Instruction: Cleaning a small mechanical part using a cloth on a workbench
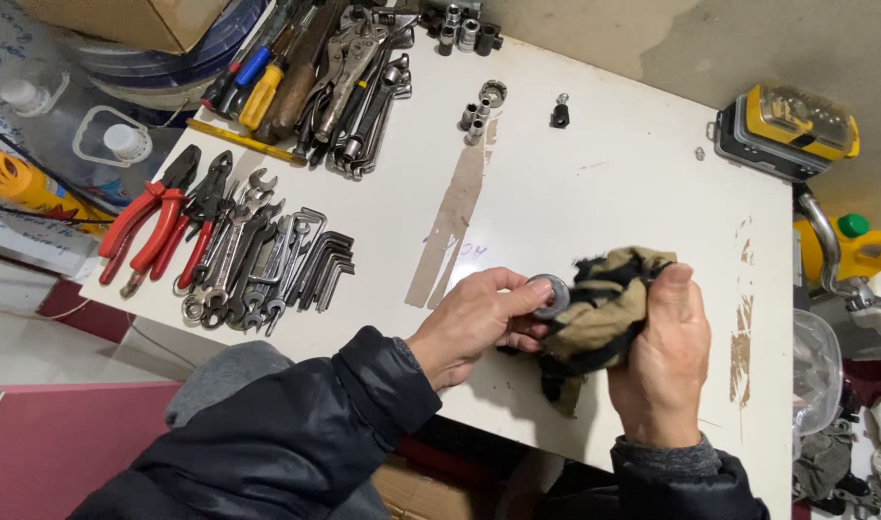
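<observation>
Head view, looking down on a white table (595, 183) with a worn brown streak along its middle. Left hand (474, 323) closed around a round metal ring (553, 294), thumb and fingers pinching its rim, the ring held just above the near part of the table. Right hand (662, 361) clenched on a crumpled tan-and-black rag (604, 303), thumb up over the top fold, the cloth pressed against the ring's right side. Both wrists in dark jacket sleeves.

Farther left on the table: red-handled pliers (147, 226), beside them a heap of open-ended spanners (233, 260), then a fan of hex keys (320, 265). Toward the far left corner: a pile of screwdrivers with blue, yellow and wooden handles (267, 72), touching locking pliers and an adjustable wrench (363, 87). Near the far edge: a few small chrome sockets (474, 116), well apart from the hands, and one small black fitting (560, 114) standing alone. Off the right edge: a yellow and grey case (787, 130), and below it a yellow container with a green cap (850, 246).
</observation>
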